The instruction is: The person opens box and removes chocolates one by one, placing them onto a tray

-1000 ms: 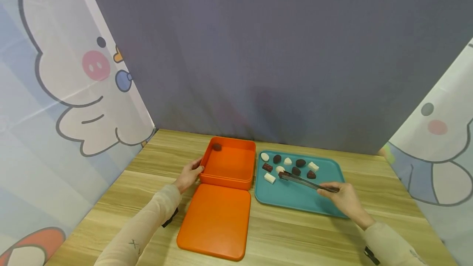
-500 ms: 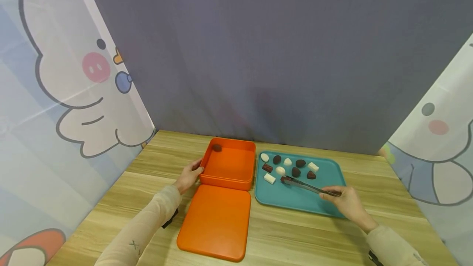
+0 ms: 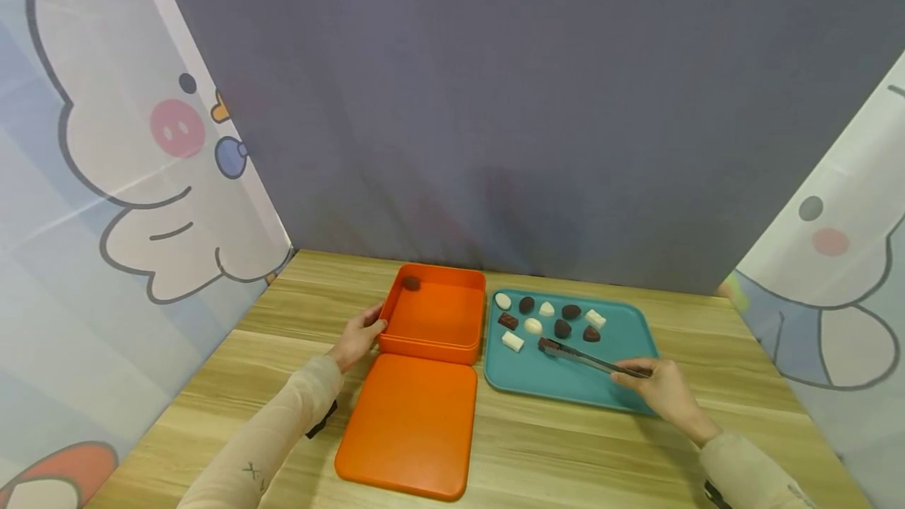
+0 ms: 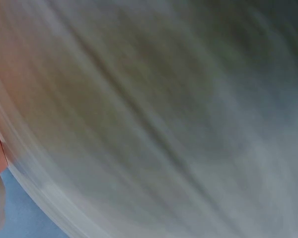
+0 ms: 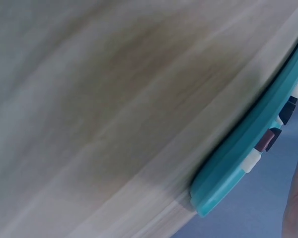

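My left hand (image 3: 359, 338) holds the left wall of an orange box (image 3: 433, 346) in the head view, thumb near its front corner. One dark brown chocolate (image 3: 411, 283) lies in the box's far left corner. My right hand (image 3: 663, 387) grips dark tongs (image 3: 590, 359) over the teal tray (image 3: 566, 386). A dark reddish-brown piece (image 3: 544, 344) shows at the tongs' tips; how firmly it is pinched cannot be told. Behind the tips lie several chocolates, among them a white shell-like one (image 3: 533, 326), a brown block (image 3: 507, 321) and a white bar (image 3: 512, 342).
An orange lid (image 3: 408, 426) lies flat in front of the box. Box and tray stand side by side on the wood-grain table (image 3: 551, 454), a narrow gap between them. A grey cloth (image 3: 452, 100) hangs behind the table. Both wrist views show mostly blurred tabletop.
The tongs' tips have moved slightly nearer to me, away from the white shell-like chocolate, with the dark piece at them. My left hand has stayed on the box.
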A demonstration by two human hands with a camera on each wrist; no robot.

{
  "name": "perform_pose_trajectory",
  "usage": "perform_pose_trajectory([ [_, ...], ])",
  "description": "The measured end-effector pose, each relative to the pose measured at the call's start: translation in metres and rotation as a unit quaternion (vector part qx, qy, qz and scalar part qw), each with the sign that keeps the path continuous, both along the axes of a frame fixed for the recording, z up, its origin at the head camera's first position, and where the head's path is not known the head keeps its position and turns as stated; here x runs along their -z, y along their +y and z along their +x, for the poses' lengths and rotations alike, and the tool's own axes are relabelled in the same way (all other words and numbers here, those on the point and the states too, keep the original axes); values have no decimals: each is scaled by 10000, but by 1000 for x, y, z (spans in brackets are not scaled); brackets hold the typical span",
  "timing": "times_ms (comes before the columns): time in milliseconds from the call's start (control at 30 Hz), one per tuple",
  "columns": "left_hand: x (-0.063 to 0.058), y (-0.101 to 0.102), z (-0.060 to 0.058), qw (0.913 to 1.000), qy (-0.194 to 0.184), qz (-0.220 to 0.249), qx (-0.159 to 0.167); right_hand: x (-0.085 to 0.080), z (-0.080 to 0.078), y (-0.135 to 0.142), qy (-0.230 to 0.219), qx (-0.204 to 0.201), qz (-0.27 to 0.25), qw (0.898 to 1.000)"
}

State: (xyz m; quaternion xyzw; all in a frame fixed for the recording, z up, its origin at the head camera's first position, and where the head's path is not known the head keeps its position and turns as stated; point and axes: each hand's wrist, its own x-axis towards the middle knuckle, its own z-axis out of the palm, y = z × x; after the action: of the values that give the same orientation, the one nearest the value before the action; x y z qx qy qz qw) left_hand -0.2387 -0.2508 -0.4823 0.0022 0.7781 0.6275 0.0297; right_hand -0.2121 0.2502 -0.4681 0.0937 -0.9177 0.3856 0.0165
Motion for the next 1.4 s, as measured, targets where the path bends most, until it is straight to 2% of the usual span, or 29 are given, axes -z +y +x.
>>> perform_pose_trajectory([
  [200, -4, 2, 2, 10000, 12, 6, 37, 3, 0, 1, -6, 10, -46, 10000],
  [300, -15, 6, 7, 10000, -56, 10, 82, 5, -1, 1, -6, 25, -73, 10000],
  [400, -17, 6, 8, 9999, -78, 14, 82, 5, -1, 1, 16, 51, -45, 10000],
  [567, -5, 1, 1, 9999, -20, -82, 54, 4, 1, 1, -51, 24, -6, 10000],
  [1000, 1, -2, 1, 9996, -158, -133, -178, 3, 1, 1, -304, 65, -119, 9994],
  [1200, 3, -1, 0, 9998, -68, -93, -153, 3, 1, 2, -458, 82, -219, 9987],
  [1400, 2, 0, -1, 9999, -37, -40, -86, -2, 0, 4, -418, 132, -142, 9989],
])
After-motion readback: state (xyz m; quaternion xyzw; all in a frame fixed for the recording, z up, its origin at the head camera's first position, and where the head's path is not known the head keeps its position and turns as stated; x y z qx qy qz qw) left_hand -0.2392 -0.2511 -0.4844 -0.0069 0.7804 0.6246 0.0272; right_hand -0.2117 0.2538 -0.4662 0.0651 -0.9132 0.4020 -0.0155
